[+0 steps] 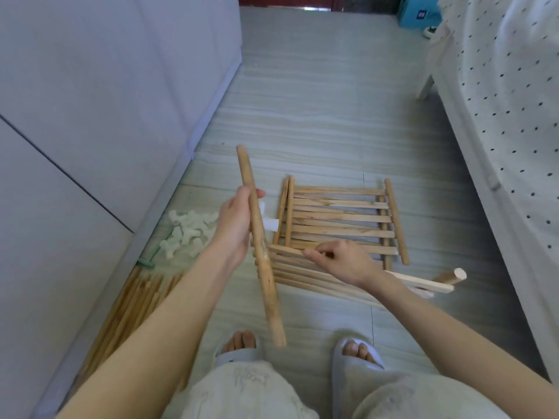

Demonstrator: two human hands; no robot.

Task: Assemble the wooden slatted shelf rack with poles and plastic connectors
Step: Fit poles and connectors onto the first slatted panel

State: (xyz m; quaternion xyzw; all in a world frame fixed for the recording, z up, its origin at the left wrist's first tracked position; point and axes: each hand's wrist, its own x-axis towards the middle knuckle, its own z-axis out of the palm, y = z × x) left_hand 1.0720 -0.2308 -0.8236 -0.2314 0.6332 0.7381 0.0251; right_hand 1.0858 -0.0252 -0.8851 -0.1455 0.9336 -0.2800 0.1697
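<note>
Head view: left hand grips a wooden pole, tilted. Right hand pinches a slat of the held slatted panel. A second slatted panel lies on the grey floor. Plastic connectors and spare poles lie along the cabinet. Bed at right.

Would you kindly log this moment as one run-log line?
left hand grips pole | right hand pinches slat panel | connectors on floor
</note>
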